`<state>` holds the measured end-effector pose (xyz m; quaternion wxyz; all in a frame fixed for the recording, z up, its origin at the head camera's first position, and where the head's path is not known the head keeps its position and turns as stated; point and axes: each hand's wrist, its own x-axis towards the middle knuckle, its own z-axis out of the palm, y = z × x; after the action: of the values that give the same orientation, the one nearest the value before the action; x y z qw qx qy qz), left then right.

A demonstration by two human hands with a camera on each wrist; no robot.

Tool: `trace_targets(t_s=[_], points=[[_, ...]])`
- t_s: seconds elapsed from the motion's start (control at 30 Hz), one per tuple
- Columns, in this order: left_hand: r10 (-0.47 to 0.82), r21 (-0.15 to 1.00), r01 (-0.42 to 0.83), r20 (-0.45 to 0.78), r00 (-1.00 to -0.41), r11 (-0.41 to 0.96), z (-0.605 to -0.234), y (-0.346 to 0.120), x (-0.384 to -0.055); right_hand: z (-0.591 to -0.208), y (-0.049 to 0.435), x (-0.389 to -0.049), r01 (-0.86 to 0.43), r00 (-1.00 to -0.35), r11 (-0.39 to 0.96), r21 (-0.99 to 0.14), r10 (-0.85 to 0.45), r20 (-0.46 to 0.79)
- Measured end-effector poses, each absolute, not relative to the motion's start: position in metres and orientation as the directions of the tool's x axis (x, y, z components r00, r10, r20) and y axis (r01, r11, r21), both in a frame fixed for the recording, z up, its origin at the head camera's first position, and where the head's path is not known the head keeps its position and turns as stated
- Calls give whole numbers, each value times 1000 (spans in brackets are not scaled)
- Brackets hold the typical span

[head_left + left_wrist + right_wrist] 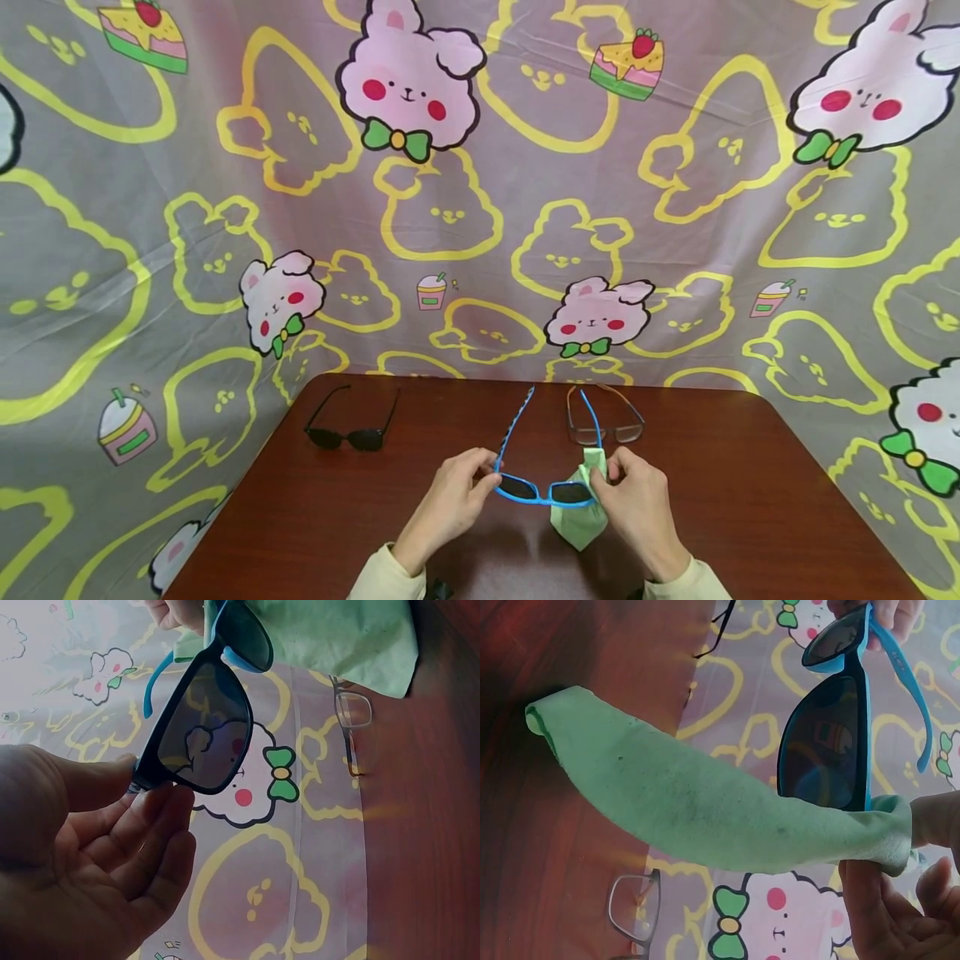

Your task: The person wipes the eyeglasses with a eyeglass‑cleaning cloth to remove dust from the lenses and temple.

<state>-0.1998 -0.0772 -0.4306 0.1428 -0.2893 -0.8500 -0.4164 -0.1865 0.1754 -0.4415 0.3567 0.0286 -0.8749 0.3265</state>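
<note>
Only illegible lettering (898,663) on blue temple (910,688).

- I have both forearms reaching in from the near side of the table (750,467), angled inward, with pale sleeves (386,577) ending at the wrists.
- I see the left hand (453,500) raised above the tabletop, left of its middle, thumb and forefinger pinched together, the remaining fingers bent.
- My right hand (641,504) is raised too, closer to the right edge than the left one, its thumb and fingers pinching.
- Both hands sit about level, apart, backs toward my head view, well short of the far edge.
</note>
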Motion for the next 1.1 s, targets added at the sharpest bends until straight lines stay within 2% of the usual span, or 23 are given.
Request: trace_targets(t_s=[0.57,1.1], points=[[429,624,615,444,-787,483,-432,-77,-196,-431,180,-189,-249,-761,796,-552,192,620],[453,611,606,409,-793,510,-434,-76,-196,-428,187,-195,-272,-724,802,-532,194,662]])
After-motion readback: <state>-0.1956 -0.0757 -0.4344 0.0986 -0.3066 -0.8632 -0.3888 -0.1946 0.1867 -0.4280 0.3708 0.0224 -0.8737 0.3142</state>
